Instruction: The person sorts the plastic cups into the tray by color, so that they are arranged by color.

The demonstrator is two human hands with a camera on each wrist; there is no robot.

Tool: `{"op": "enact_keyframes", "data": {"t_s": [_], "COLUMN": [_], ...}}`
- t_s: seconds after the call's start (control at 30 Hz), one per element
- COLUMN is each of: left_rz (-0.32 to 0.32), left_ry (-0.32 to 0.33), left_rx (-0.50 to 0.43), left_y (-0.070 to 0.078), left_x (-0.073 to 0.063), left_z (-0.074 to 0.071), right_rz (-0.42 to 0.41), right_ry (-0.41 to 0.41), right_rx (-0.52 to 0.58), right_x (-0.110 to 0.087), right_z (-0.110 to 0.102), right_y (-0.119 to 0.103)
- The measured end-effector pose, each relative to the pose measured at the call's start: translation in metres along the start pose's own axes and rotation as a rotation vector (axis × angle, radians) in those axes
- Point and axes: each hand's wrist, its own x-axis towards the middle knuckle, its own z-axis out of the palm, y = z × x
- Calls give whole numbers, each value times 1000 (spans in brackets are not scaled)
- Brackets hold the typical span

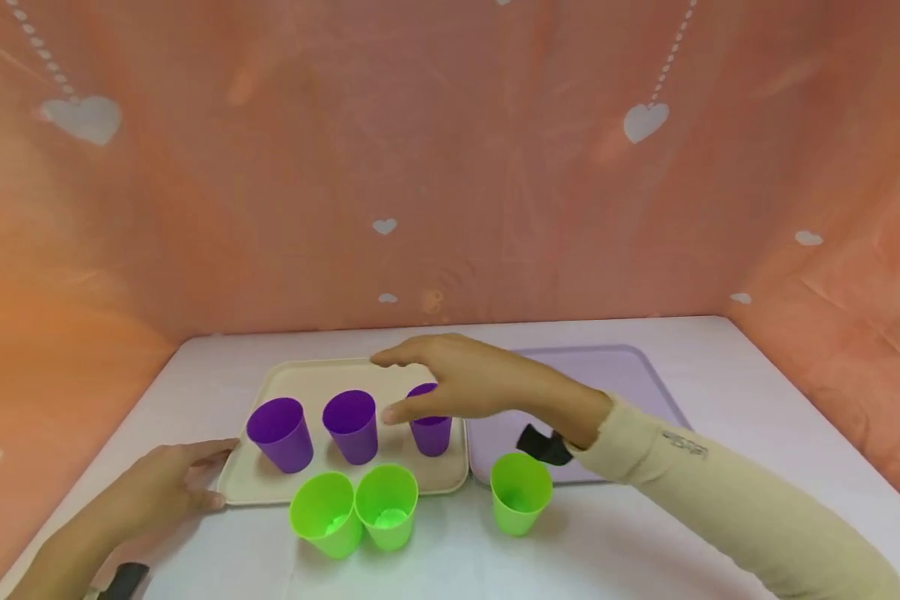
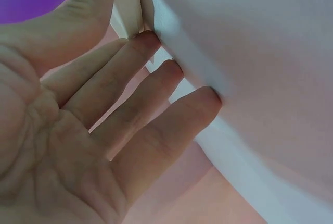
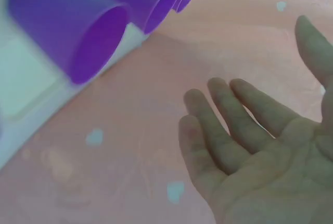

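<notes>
Three purple cups, a left one (image 1: 285, 442), a middle one (image 1: 352, 429) and a right one (image 1: 431, 433), stand upright on the cream tray (image 1: 251, 492). My right hand (image 1: 457, 379) hovers over that tray with fingers spread and nothing in them, partly covering the right purple cup in the head view. At the tray's left edge, my left hand (image 1: 157, 483) has its fingertips right at the rim; the left wrist view shows its fingers (image 2: 151, 135) extended, tips against the white tabletop.
Two green cups (image 1: 322, 517) (image 1: 387, 508) stand side by side in front of the cream tray. A third green cup (image 1: 521, 496) stands at the near edge of a lilac tray (image 1: 607, 367), right of the cream one. A pink cloth with hearts (image 1: 450, 208) hangs behind the table.
</notes>
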Motion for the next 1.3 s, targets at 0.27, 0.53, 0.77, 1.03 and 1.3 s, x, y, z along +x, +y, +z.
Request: {"op": "enact_keyframes", "data": {"t_s": [0.27, 0.53, 0.77, 1.03, 1.3], "left_rz": [-12, -26, -48, -56, -57], "left_ry": [-8, -17, -35, -18, -17], "left_rx": [9, -11, -6, -3, -12], "left_y": [-2, 1, 4, 4, 7], "left_x": [1, 1, 1, -1, -1], "left_z": [2, 0, -3, -4, -2], "right_rz": [60, 142, 303, 363, 441], "right_ry": [156, 311, 420, 492, 559], "right_rx": [-78, -154, -211, -305, -336], "right_x": [-88, -136, -173, -206, -239], "right_z": [-7, 9, 1, 6, 28], "right_y": [37, 88, 152, 207, 238]}}
